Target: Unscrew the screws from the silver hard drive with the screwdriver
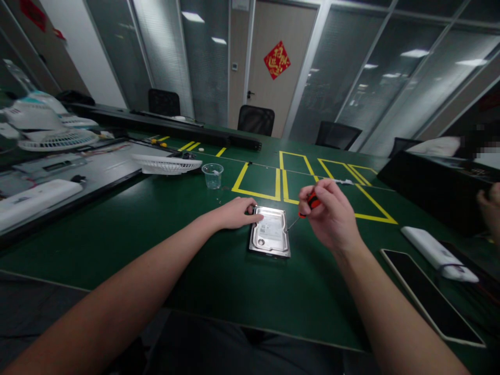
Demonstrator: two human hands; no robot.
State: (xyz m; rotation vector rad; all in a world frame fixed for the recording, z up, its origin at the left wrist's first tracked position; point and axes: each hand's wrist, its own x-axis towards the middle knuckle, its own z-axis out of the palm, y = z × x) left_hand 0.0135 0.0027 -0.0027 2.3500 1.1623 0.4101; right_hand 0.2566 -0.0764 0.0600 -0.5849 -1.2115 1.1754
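Note:
A silver hard drive (pixel 270 232) lies flat on the green table in front of me, label side up. My left hand (pixel 239 212) grips its far left corner, thumb on the top face and fingers curled at the side. In my right hand (pixel 330 211) is a screwdriver (pixel 312 201) with a red and black handle, wrapped by the fingers. Its thin shaft slants down to the left, and the tip meets the drive's right edge. Whether a screw sits under the tip is too small to tell.
A clear plastic cup (pixel 213 177) and a white fan grille (pixel 167 164) stand at the back left. To the right lie a phone (pixel 429 297) and a white power strip (pixel 437 252). A black box (pixel 425 192) stands behind them, with another person's hand (pixel 490 205) nearby.

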